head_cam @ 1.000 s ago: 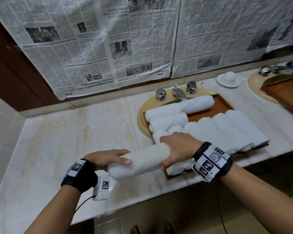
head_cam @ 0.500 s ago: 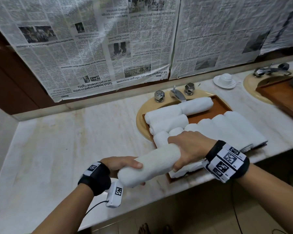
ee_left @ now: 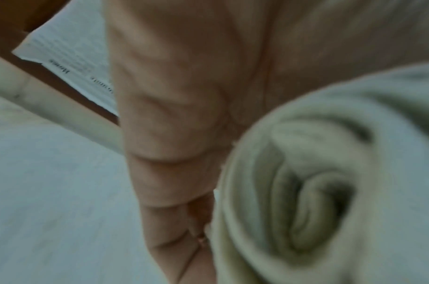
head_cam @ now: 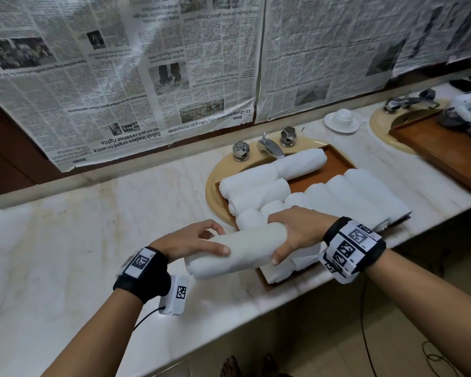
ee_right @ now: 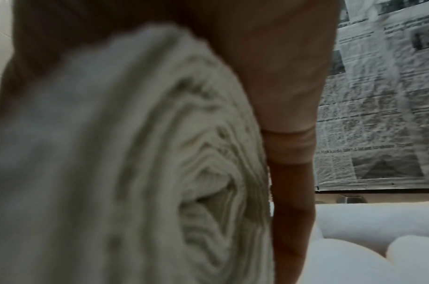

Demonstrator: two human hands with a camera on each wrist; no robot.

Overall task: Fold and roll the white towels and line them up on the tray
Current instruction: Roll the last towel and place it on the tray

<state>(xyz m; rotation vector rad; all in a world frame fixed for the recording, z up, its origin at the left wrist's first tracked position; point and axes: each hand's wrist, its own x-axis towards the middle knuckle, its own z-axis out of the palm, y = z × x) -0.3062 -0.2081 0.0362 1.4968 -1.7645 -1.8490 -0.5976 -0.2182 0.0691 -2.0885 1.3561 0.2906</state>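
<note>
A rolled white towel (head_cam: pixel 237 251) hangs level above the counter's front edge, beside the near left corner of the wooden tray (head_cam: pixel 335 161). My right hand (head_cam: pixel 294 235) grips its right end from above, thumb underneath. My left hand (head_cam: pixel 199 240) holds its left end, thumb laid over the top. The roll's spiral end (ee_left: pixel 313 201) fills the left wrist view, and its other end (ee_right: pixel 208 192) fills the right wrist view. Several rolled towels (head_cam: pixel 351 197) lie in a row on the tray, with others (head_cam: pixel 259 186) crosswise at its far left.
The tray sits over a yellow sink (head_cam: pixel 215 186) with a chrome faucet (head_cam: pixel 269 145). A white cup on a saucer (head_cam: pixel 342 119) stands at the back. A second tray (head_cam: pixel 441 142) lies over another sink at right. Newspaper (head_cam: pixel 147 77) covers the wall. Bare marble counter (head_cam: pixel 65 240) stretches left.
Both hands have carried the roll to the right, closer to the tray's near left corner. The left hand has shifted its hold, its thumb now over the top of the roll.
</note>
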